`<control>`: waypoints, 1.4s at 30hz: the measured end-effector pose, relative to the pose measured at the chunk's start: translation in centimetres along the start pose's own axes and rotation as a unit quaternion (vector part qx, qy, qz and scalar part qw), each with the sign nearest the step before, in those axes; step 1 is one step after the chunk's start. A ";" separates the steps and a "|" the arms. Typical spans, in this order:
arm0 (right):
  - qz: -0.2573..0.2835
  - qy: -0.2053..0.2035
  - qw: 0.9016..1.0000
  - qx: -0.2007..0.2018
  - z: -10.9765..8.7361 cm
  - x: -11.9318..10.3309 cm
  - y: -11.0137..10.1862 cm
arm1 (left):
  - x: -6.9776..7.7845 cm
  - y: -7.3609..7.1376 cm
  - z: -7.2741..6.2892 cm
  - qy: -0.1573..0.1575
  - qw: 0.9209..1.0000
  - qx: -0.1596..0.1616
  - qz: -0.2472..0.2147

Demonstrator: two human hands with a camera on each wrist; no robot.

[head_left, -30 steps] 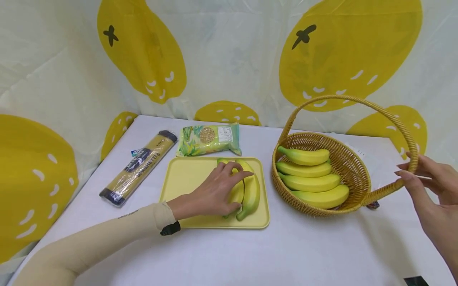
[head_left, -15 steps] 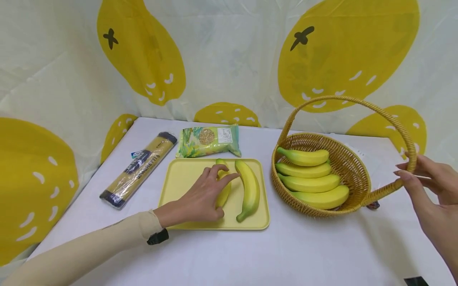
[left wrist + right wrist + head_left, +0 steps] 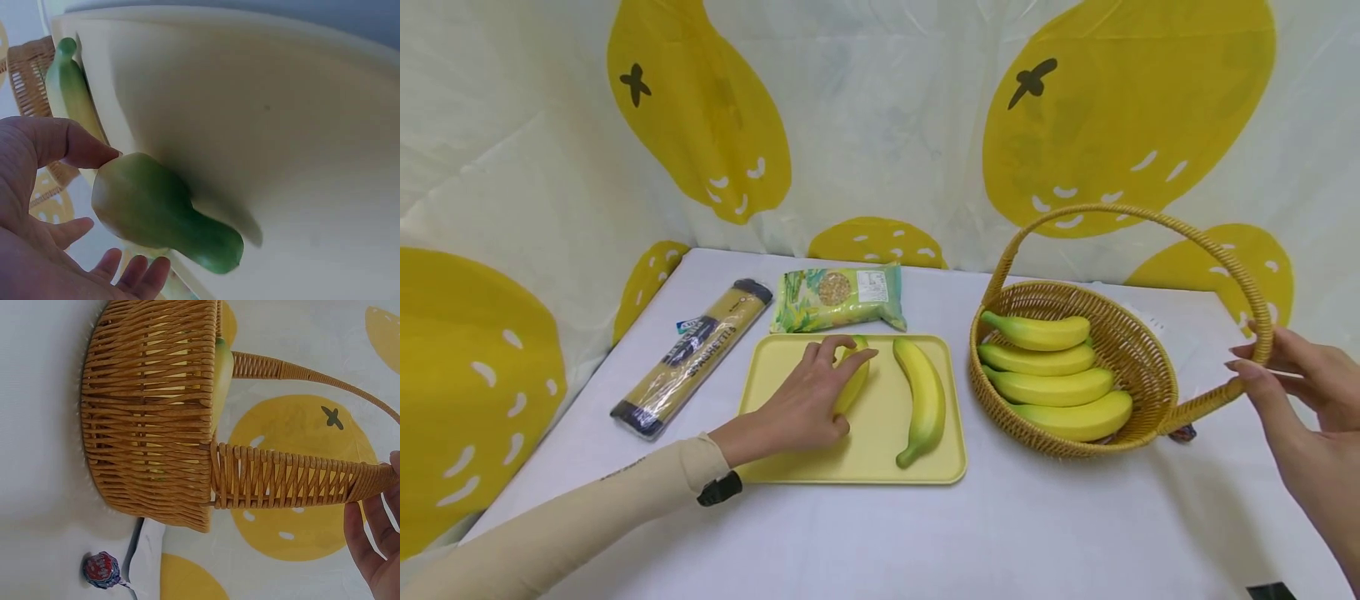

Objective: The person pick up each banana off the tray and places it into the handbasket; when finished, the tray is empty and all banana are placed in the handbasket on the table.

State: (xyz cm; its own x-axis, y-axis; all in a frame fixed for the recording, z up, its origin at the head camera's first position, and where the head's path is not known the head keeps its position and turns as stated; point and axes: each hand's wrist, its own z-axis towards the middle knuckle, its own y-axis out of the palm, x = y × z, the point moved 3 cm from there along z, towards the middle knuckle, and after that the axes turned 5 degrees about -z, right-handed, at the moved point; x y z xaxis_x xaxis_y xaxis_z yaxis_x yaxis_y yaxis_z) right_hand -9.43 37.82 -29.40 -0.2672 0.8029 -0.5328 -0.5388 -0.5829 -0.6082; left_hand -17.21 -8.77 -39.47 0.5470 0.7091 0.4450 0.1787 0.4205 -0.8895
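Observation:
My left hand (image 3: 796,410) holds a banana (image 3: 852,387) between thumb and fingers over the left half of the yellow tray (image 3: 880,477); the hand hides part of it. The left wrist view shows the thumb at the side of this banana's body (image 3: 140,200), its green stem pointing away. To its right on the tray lies another banana (image 3: 925,402), apart from it. My right hand (image 3: 1311,400) grips the handle (image 3: 1262,321) of a wicker basket (image 3: 1150,392) with fingertips and thumb. Several bananas (image 3: 1060,385) lie stacked side by side in that basket.
Behind the tray lies a green food packet (image 3: 841,296). A spaghetti pack (image 3: 692,358) rests slantwise to the tray's left. Beside the basket in the right wrist view is a wrapped lollipop (image 3: 102,570). A fruit-print cloth (image 3: 880,125) hangs behind the table.
My left hand has shifted left across the tray with the banana it holds, opening a gap to the other banana. The right hand and basket stay put.

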 end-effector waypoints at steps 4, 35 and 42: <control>0.004 -0.007 1.000 0.001 0.1 0.0 0.0 | -0.7 -0.1 -0.3 -0.015 1.000 -0.001 -0.009; 0.023 -0.022 0.999 0.002 0.3 0.0 0.1 | -2.0 -0.3 0.0 0.013 0.999 0.020 -0.040; -0.001 -0.009 1.000 -0.004 0.1 0.0 0.1 | -1.6 -0.6 0.4 0.037 0.997 0.043 -0.045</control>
State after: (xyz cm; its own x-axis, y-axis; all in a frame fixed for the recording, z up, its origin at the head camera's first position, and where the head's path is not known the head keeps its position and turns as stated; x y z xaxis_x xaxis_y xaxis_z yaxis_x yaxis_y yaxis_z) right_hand -9.57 37.78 -29.38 -0.2793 0.8066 -0.5209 -0.5325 -0.5816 -0.6150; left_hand -18.50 -9.99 -39.60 0.5905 0.6242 0.5115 0.1604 0.5304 -0.8324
